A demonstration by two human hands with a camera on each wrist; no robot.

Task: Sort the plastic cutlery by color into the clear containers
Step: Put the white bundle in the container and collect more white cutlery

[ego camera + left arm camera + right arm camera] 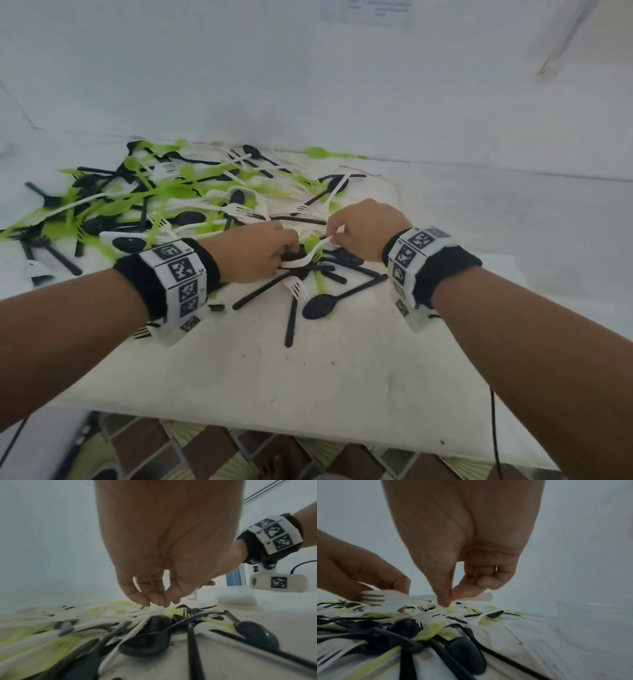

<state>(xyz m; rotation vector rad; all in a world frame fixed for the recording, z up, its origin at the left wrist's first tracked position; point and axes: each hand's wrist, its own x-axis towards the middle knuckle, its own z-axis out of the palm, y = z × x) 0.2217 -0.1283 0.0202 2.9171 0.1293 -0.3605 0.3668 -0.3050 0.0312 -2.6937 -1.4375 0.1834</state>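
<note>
A tangled pile of green, black and white plastic cutlery point(191, 202) covers the far half of the white table point(274, 383). My right hand point(334, 240) pinches the handle of a white fork point(308, 255) between thumb and forefinger point(448, 599). The fork's tines point(373, 597) point toward my left hand point(287, 253). That hand's fingertips point(157, 603) are bunched together on top of the pile, and a white handle point(130, 632) rises up to them. What they pinch is blurred. No clear container shows in the head view.
Black spoons point(320, 306) and black handles point(291, 322) lie loose nearest me. The table's front edge point(308, 431) drops to a tiled floor. A wall point(308, 85) closes the far side. A black cable point(494, 428) hangs at the right. A blurred white ribbed object point(236, 599) stands beyond the pile.
</note>
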